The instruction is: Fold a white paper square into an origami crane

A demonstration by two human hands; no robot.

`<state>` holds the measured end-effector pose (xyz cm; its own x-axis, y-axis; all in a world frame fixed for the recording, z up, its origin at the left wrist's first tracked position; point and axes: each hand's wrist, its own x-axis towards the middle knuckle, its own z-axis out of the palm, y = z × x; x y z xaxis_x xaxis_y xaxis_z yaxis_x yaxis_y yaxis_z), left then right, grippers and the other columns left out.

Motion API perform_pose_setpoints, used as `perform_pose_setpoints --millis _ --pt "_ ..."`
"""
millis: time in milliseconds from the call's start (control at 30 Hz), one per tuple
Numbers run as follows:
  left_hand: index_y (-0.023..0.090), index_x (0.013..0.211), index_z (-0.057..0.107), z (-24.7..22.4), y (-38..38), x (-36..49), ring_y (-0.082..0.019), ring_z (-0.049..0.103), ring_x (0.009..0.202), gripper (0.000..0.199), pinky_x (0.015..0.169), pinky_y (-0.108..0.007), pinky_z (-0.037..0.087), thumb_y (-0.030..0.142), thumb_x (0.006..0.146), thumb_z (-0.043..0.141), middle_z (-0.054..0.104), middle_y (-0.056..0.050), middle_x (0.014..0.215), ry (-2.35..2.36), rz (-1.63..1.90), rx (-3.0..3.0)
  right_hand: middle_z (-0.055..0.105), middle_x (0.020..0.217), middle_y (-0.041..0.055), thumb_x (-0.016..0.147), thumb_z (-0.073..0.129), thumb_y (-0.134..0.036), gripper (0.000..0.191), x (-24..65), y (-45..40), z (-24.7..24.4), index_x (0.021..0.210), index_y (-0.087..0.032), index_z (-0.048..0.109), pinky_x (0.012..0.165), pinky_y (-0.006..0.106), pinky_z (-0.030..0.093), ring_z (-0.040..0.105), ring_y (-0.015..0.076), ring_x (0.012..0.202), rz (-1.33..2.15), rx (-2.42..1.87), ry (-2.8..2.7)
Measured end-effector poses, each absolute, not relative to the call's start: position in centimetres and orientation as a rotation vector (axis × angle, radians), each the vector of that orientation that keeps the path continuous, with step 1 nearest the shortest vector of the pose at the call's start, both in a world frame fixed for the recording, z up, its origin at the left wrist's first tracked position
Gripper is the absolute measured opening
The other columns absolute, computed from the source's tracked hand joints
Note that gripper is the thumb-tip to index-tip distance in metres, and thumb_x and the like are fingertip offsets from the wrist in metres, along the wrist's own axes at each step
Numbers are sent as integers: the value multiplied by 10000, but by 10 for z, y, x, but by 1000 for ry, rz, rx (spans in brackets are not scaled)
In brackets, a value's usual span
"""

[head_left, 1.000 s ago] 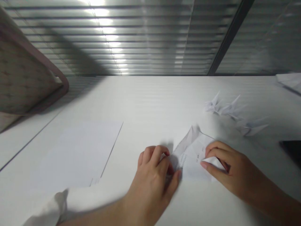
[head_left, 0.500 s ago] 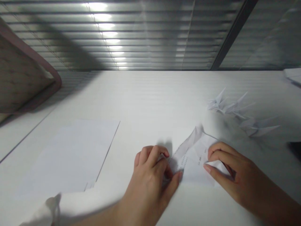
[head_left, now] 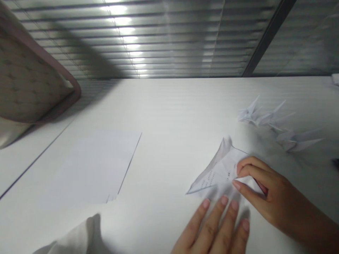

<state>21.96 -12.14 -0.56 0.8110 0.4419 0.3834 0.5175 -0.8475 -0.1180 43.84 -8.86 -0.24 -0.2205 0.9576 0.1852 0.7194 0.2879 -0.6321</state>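
Observation:
A folded sheet of printed paper [head_left: 219, 169] lies on the white table [head_left: 169, 106], forming a rough triangle with a raised tip. My right hand [head_left: 261, 187] pinches its lower right flap between thumb and fingers. My left hand [head_left: 214, 225] lies below the sheet with its fingers spread, close to the paper's lower edge and holding nothing. A white sleeve [head_left: 79, 236] shows at the bottom left.
Three white origami cranes [head_left: 272, 120] stand at the right of the table. A flat stack of white paper [head_left: 95, 165] lies at the left. A beige cushion with a pink edge [head_left: 29, 74] intrudes at the top left, below slatted blinds [head_left: 159, 38].
My left hand has let go of the folded sheet and moved down, its fingers now spread. The sheet's left part now lies flat in a point. My right hand still pinches the flap.

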Motion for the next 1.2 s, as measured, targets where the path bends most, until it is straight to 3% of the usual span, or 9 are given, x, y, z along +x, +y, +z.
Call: perform_pose_setpoints --millis 267,467,767,1200 --pt "172 1373 498 5 -115 214 -248 553 1227 426 1031 -356 433 365 1014 375 584 -97 1348 -717 -321 -2862 557 870 34 886 513 -172 84 439 -88 -4 840 -239 492 728 306 471 587 188 847 527 -1479 -2024" --pt "211 1395 474 5 -119 213 -252 521 1252 425 991 -400 453 326 1025 300 578 -79 1356 -712 -274 -2807 574 880 31 884 522 -195 58 439 -88 -5 859 -245 506 747 312 468 592 194 866 497 -1487 -2035" --pt "225 1369 499 3 -121 213 -257 511 1261 401 1076 -444 359 353 999 412 559 -88 1375 -743 -289 -2836 587 862 38 872 524 -226 46 441 -91 -5 835 -252 517 748 337 485 604 212 863 482 -1499 -2046" --pt "267 1374 490 1 -123 214 -260 481 1281 385 1054 -471 384 320 1010 379 557 -50 1378 -778 -286 -2812 599 863 40 870 518 -246 32 442 -89 -5 844 -260 528 722 333 484 609 213 843 427 -1477 -2061"
